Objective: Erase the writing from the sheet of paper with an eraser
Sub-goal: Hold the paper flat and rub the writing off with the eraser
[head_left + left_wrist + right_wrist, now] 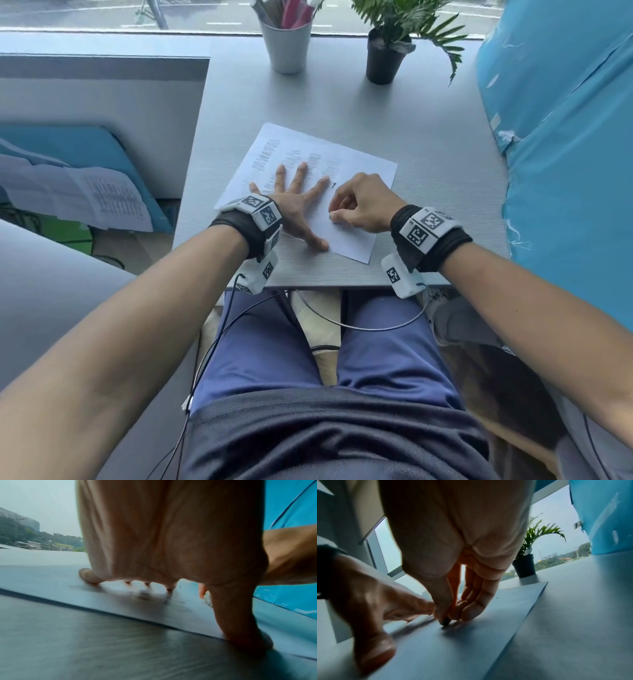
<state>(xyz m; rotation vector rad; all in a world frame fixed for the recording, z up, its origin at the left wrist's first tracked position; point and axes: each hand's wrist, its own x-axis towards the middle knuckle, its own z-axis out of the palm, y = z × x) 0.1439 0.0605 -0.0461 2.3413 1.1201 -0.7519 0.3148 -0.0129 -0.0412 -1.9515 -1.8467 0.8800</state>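
Flat on the sheet of paper [356, 164], the left hand [294, 209] is pressing with fingers splayed, while the right hand [363, 205] is pinching a dark-tipped eraser [445, 621] against it.

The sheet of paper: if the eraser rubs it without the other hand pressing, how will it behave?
The sheet of paper looks thin and light, so it would probably slide or wrinkle. The left hand lies flat on it, likely for that reason.

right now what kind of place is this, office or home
Probably an office or study desk by a window: a grey desk with a cup of pens, a potted plant and printed paper, buildings and trees outside.
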